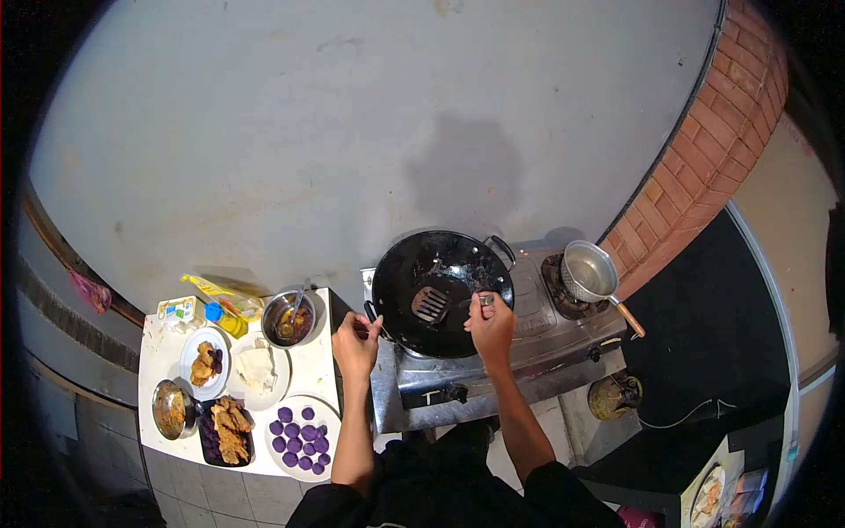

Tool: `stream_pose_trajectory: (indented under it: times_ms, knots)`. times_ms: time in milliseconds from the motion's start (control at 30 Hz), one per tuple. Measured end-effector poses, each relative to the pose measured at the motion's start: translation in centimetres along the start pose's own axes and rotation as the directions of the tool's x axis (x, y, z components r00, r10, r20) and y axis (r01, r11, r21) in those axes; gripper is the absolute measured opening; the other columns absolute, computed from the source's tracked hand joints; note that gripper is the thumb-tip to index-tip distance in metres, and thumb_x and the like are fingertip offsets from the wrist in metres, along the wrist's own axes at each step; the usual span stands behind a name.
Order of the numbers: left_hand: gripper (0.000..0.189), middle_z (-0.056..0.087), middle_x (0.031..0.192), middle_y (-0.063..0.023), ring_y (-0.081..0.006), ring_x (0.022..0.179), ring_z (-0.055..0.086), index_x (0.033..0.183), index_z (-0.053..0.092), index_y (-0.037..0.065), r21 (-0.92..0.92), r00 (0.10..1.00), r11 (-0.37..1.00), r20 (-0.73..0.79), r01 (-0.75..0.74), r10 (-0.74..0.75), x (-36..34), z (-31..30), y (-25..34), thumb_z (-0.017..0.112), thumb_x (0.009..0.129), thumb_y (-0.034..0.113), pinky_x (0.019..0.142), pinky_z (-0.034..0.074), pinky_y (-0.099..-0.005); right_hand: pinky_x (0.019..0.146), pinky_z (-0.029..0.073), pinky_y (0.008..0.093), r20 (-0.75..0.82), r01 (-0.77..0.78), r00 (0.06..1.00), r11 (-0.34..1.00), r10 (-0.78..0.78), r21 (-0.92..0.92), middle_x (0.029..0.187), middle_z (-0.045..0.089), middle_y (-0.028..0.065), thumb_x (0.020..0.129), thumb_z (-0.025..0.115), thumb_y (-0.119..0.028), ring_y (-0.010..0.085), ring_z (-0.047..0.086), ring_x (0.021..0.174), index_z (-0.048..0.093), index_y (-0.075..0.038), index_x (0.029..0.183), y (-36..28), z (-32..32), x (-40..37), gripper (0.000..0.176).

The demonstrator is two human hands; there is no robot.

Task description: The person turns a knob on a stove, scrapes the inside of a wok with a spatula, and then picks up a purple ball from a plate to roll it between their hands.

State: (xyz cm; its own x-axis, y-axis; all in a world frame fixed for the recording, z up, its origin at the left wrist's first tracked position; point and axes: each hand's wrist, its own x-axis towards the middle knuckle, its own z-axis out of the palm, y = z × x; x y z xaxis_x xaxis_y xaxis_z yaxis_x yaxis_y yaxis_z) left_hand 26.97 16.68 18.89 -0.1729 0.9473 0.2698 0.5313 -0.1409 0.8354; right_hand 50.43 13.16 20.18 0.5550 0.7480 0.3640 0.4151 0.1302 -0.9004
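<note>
Grey wall [290, 114] fills most of what I see, with a strip of brick [695, 176] curving down on the right. Against the wall stands my metal stove [519, 378], and close by its left end a white table [264, 455].

My black wok [409, 255] sits over the stove's left half. Near the stove's far right corner is a pot [589, 271], its wooden handle reaching past the right edge.

On the table, a large plate [330, 424] takes the near right corner; another, with something white on it, lies behind it, and a third, with fried pieces, lies toward the left edge. A yellow bag [231, 297] lies along the far edge; its print is too small for me to read.

I have a slotted spatula [429, 304], blade down inside the wok, its handle clamped in the fingers of my right hand [490, 330] above the wok's near right rim. My left hand [355, 345] is at the wok's left handle, fingers bent and tips drawn together; I can't tell whether they grip it.

Smaller still: a black tray [227, 432] of fried pieces by the table's near edge, a steel bowl [291, 319] at the far right corner, another at the left edge, and a blue-capped bottle [231, 322] beside the bag. Smallest are the purple balls [307, 432] on the large plate.
</note>
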Motion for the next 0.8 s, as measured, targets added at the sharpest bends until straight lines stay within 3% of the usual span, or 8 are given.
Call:
stream_pose_trajectory:
  times_ms: [100,233,367,467,800]
  knots:
    - [0.031,0.067,0.065,-0.0107,-0.022,0.057,0.066,0.077,0.062,0.001,0.002,1.0,1.0,0.014,0.024,-0.024,-0.2,-0.2,0.2,0.082,0.083,0.024,0.058,0.05,-0.0334,0.046,0.051,0.0307,0.003,0.022,1.0,0.993,-0.022,-0.116,0.061,0.067,0.0106,0.096,0.066,-0.016,0.0157,0.067,0.05,0.066,0.004,0.09,0.2,-1.0,0.4,0.02]
    - [0.031,0.067,0.065,-0.01,-0.0215,0.057,0.065,0.076,0.063,0.001,-0.001,0.998,0.999,0.04,0.052,-0.052,-0.4,-0.5,0.5,0.081,0.083,0.025,0.058,0.05,-0.0337,0.049,0.052,0.0306,-0.053,-0.158,0.987,0.985,0.155,-0.067,0.065,0.068,0.0111,0.097,0.065,-0.017,0.0147,0.067,0.052,0.068,0.007,0.099,-2.0,-2.9,0.9,0.024]
    - [0.031,0.068,0.066,-0.0101,-0.021,0.057,0.066,0.076,0.064,0.001,-0.021,0.998,0.999,0.039,0.041,-0.041,-0.4,-0.5,0.1,0.08,0.085,0.026,0.058,0.05,-0.0333,0.045,0.053,0.0283,-0.103,-0.102,0.99,0.994,0.097,-0.041,0.065,0.062,0.0079,0.098,0.065,-0.015,0.0136,0.062,0.049,0.063,0.007,0.093,-1.0,-4.8,1.6,0.023]
    - [0.031,0.068,0.066,-0.0103,-0.0207,0.057,0.066,0.078,0.065,0.0,-0.03,0.999,0.999,0.04,0.032,-0.031,-0.4,-0.6,-0.1,0.079,0.086,0.026,0.058,0.05,-0.0329,0.043,0.053,0.0293,-0.094,-0.202,0.974,0.978,0.205,0.045,0.064,0.062,0.009,0.098,0.064,-0.015,0.0145,0.061,0.048,0.059,0.007,0.085,-0.7,-5.8,1.5,0.026]
    - [0.026,0.069,0.068,-0.0097,-0.0181,0.059,0.067,0.08,0.066,0.0,-0.064,0.998,0.997,0.051,0.044,-0.041,-0.3,-0.4,0.3,0.079,0.086,0.022,0.059,0.051,-0.0311,0.043,0.054,0.0309,-0.088,-0.232,0.968,0.971,0.237,0.065,0.064,0.064,0.0128,0.098,0.062,-0.014,0.0169,0.064,0.048,0.06,0.009,0.087,0.4,-3.7,-0.4,0.026]
